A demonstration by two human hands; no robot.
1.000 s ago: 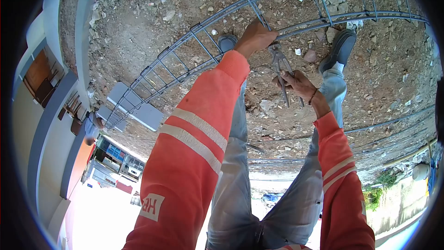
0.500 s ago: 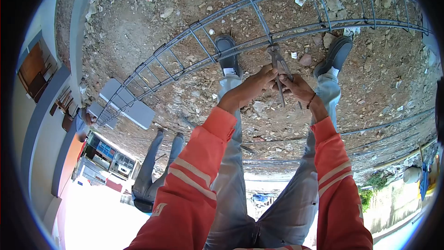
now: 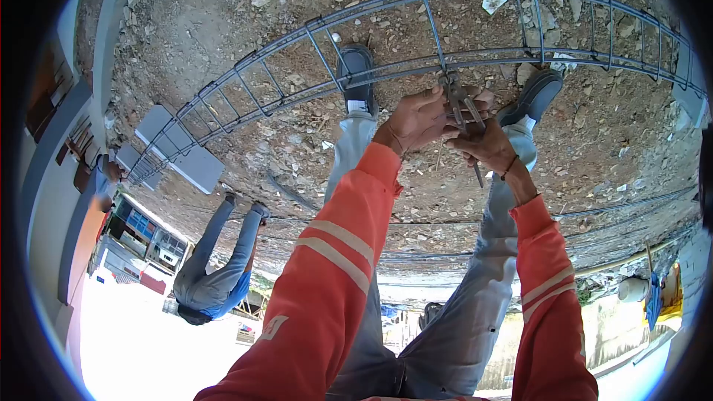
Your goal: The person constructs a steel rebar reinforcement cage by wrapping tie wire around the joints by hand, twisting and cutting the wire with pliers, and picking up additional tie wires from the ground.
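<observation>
The pincers are on the near side of the steel cage, their head beside its near rail. The right hand has its fingers curled around the handles; the left hand is partly open by the head, its grip unclear. The step seems to be positioning the pincers; the next move calls for steady alignment.

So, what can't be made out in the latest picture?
All head view:
- Left hand: some fingers hidden by the tool and right hand.
- Tool's jaws: too small to show any grip.
- Steel cage: right end lost at the dark lens edge.
</observation>
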